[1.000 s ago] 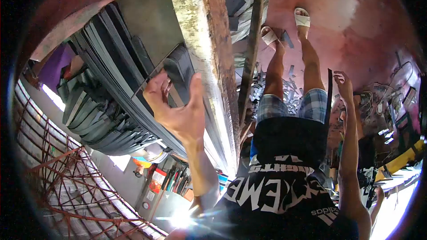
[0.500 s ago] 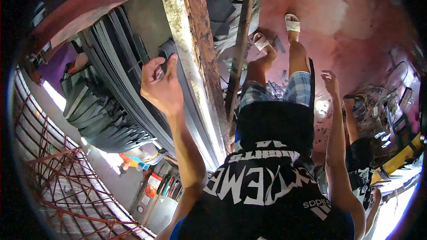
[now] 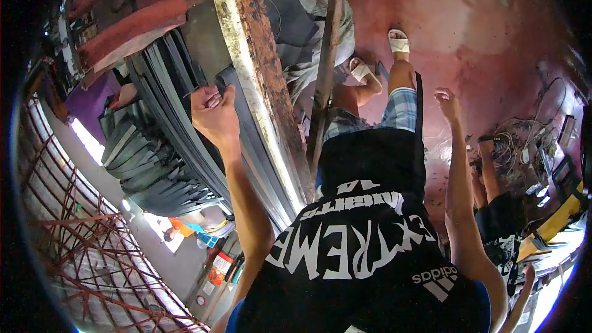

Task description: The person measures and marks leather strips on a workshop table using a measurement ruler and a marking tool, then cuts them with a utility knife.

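Note:
My left hand (image 3: 216,114) is raised over a bundle of long dark grey strips (image 3: 166,86). Its fingers are curled in and the thumb lies close to them. A thin dark sliver shows by the fingertips, but whether the hand grips it I cannot make out. Beside this hand, more flat grey strips (image 3: 246,117) run along a worn beam (image 3: 262,43). On the other side, my right hand (image 3: 449,106) hangs over the reddish floor, fingers loosely stretched and nothing visible in them.
Further left are a heap of folded dark strips (image 3: 139,160) and a red metal lattice (image 3: 92,253). A wooden bar (image 3: 325,68) stands beyond the beam, by grey sheets (image 3: 290,12). At right, another person (image 3: 493,222) is near tangled cables (image 3: 515,139) and a yellow bar (image 3: 549,225).
My view has shifted, bringing more of the red curved piece at upper left into sight. My left hand's fingers have closed in more, the thumb nearer them. My right hand has moved slightly up and left.

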A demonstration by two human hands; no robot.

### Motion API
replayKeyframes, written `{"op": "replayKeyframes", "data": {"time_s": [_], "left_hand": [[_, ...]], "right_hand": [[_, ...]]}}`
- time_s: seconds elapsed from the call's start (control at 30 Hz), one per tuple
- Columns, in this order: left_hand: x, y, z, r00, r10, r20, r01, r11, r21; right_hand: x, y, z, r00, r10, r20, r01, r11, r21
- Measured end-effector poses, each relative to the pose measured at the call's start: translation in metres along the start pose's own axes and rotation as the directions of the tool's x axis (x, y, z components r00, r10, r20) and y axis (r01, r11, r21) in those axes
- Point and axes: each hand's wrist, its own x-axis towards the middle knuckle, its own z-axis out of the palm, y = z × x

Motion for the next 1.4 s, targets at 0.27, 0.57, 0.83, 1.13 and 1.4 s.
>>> {"op": "replayKeyframes", "data": {"time_s": [0.27, 0.57, 0.83, 1.13, 1.4], "left_hand": [[0.000, -0.029, 0.004, 0.998, 0.035, 0.056, -0.031, 0.996, -0.079], [0.011, -0.036, 0.020, 0.978, 0.209, -0.023, -0.205, 0.973, 0.108], [0.026, -0.038, 0.035, 0.993, -0.086, 0.084, 0.074, 0.988, 0.132], [0.032, -0.005, 0.038, 0.984, -0.136, -0.112, 0.114, 0.976, -0.184], [-0.168, -0.082, 0.000, 0.924, -0.320, -0.209, 0.204, 0.875, -0.439]], "right_hand": [[-0.008, 0.002, 0.002, 1.000, -0.023, -0.005, 0.023, 1.000, -0.010], [0.014, -0.030, -0.027, 0.999, 0.011, -0.039, -0.018, 0.986, -0.163], [0.067, -0.049, -0.064, 0.956, 0.132, 0.263, -0.233, 0.885, 0.404], [0.173, -0.297, -0.094, 0.828, -0.056, 0.558, 0.343, 0.837, -0.426], [-0.043, -0.565, 0.153, -0.022, -0.562, 0.827, 0.991, -0.120, -0.055]]}}
